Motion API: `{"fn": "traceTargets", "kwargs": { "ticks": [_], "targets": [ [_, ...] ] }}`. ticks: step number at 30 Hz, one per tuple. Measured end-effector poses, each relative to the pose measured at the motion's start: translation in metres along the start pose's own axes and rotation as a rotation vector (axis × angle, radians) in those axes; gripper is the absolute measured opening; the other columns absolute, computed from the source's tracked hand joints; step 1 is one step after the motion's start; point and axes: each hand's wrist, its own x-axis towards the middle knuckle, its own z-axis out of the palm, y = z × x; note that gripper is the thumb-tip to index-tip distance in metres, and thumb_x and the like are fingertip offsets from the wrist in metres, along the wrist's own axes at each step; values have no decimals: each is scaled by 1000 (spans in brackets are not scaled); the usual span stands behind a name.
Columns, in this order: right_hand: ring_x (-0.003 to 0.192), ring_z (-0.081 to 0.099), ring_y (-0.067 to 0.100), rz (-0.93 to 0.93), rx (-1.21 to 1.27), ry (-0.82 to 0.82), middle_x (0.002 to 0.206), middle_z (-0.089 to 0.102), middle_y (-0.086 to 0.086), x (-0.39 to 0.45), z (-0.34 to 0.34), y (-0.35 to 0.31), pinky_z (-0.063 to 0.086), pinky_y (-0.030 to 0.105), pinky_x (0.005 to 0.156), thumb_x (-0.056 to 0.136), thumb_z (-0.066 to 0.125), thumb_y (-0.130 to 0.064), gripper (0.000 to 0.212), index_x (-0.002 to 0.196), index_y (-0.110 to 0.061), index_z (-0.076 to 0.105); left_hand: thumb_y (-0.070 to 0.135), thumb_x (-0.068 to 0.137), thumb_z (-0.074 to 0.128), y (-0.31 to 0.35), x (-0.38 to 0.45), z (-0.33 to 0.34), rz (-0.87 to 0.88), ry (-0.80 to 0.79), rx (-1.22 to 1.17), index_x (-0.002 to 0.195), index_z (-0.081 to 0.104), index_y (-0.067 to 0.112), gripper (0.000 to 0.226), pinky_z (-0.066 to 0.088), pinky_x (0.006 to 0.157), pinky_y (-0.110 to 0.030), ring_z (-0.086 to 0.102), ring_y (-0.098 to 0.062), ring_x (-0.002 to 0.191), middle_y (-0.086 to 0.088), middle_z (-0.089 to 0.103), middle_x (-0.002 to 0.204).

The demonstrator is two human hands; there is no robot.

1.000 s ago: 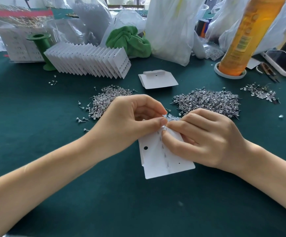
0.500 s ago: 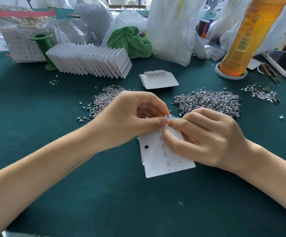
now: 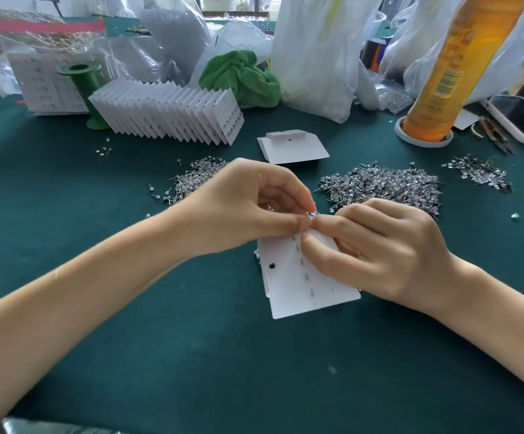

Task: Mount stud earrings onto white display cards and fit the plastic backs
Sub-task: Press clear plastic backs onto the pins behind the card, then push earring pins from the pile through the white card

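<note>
A white display card [image 3: 288, 283] lies tilted over the green table, back side up, with several stud posts poking through in a row. My left hand [image 3: 241, 208] pinches the card's top edge between thumb and forefinger, with a small shiny stud at the fingertips. My right hand [image 3: 376, 249] grips the card's upper right part, thumb pressed on its back and forefinger tip touching the left fingertips. Two heaps of loose stud earrings lie behind the hands, one at the left [image 3: 195, 180], a bigger one at the right [image 3: 385, 186].
A blank folded card [image 3: 292, 148] lies behind the hands. A fanned row of filled cards [image 3: 173, 111] and a green spool [image 3: 85, 86] stand back left. An orange bottle [image 3: 451, 67], a phone [image 3: 520, 120], a green cloth [image 3: 241, 76] and plastic bags crowd the back.
Both hands have stayed pinched together at the card's top edge; the fingertips shifted only slightly. The card keeps its place.
</note>
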Motion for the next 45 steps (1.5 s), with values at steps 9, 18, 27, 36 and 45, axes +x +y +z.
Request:
{"fn": "traceTargets", "kwargs": {
  "ticks": [9, 18, 27, 36, 45],
  "targets": [
    [53, 60, 26, 707, 392, -3, 75, 72, 8, -6, -6, 2, 47, 38, 51, 88, 63, -31, 29, 101, -6, 70, 18, 80, 70, -14, 2, -37, 44, 192, 203, 89, 72, 15, 10, 51, 70, -13, 67, -6, 73, 6, 73, 81],
    [73, 63, 27, 973, 587, -67, 105, 64, -20, -3, -7, 3, 46, 35, 66, 77, 55, -54, 43, 103, -24, 71, 25, 78, 75, -34, -16, -39, 72, -143, 429, 83, 73, 27, 6, 45, 65, -14, 63, -1, 71, 18, 70, 78],
    [73, 65, 33, 887, 658, 8, 86, 72, 10, -8, -4, 1, 51, 46, 55, 77, 65, -39, 50, 90, 10, 62, 20, 79, 75, -38, -19, -38, 147, -179, 449, 85, 74, 29, 11, 45, 68, -16, 63, -9, 80, 17, 69, 84],
    [72, 61, 22, 831, 620, 53, 73, 68, 13, -10, -2, 0, 44, 37, 51, 78, 70, -22, 30, 77, 7, 61, 20, 79, 74, -41, -18, -34, 178, -164, 426, 83, 74, 22, 4, 50, 69, -25, 63, -13, 76, 10, 68, 85],
    [65, 61, 12, 807, 619, 80, 72, 66, -6, -10, -3, 0, 45, 25, 49, 81, 72, -28, 32, 75, 2, 61, 14, 84, 69, -41, -17, -31, 180, -77, 377, 87, 70, 19, 7, 48, 69, -24, 61, -16, 77, 8, 65, 87]
  ]
}}
